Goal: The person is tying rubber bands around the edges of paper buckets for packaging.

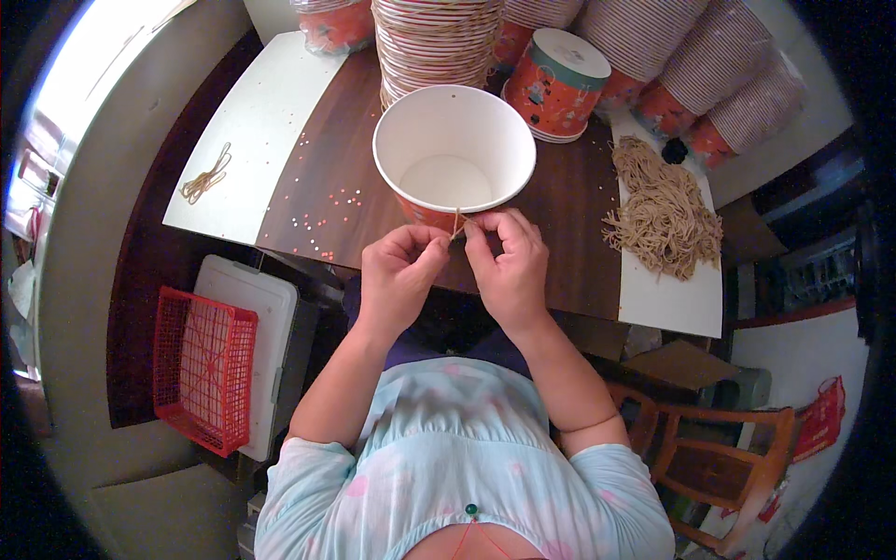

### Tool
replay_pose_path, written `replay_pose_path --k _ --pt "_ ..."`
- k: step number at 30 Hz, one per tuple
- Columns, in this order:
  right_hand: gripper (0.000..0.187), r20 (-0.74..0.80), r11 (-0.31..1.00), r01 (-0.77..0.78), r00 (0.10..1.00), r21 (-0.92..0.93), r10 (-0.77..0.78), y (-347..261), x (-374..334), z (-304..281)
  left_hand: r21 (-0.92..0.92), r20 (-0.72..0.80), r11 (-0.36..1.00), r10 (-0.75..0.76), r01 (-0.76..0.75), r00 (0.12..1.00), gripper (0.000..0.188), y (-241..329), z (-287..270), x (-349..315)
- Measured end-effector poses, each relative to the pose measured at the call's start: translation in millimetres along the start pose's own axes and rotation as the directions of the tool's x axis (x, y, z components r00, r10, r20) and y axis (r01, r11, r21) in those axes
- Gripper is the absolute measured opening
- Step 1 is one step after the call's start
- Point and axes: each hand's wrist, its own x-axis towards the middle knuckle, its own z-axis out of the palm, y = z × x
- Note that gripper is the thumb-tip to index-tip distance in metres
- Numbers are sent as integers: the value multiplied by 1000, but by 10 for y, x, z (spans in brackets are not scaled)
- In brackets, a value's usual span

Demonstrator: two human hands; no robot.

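A large paper bucket [455, 140], white inside and orange outside, stands upright at the near middle of the table. A short tan cord [457, 222] hangs at its near rim. My left hand [403, 271] pinches the cord just below the rim, thumb against the curled fingers. Close beside it, my right hand [508, 261] pinches the cord from the other side with thumb and forefinger. The fingertips nearly meet in front of the bucket's wall. On the right of the table lies a heap of tan cords [667, 210].
Tall stacks of nested buckets [437, 47] line the back. A bucket [557, 84] with a green band stands bottom up behind right. A small cord bundle [207, 177] lies at left, with small punched dots [322, 224] scattered nearby. Below left is a red basket [205, 369]; a wooden chair [719, 457] stands right.
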Motion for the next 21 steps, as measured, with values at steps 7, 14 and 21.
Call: replay_pose_path --k 7,14,21 --pt "22 238 949 -264 946 174 220 -51 6 -223 3 64 999 -40 40 997 21 10 -96 -207" --pt "37 122 883 458 887 -99 -446 -74 42 -260 215 76 973 66 -81 995 16 59 -145 -372" --pt "25 111 817 577 812 -12 -572 -26 127 -127 315 77 925 201 -215 977 9 235 -117 -396"
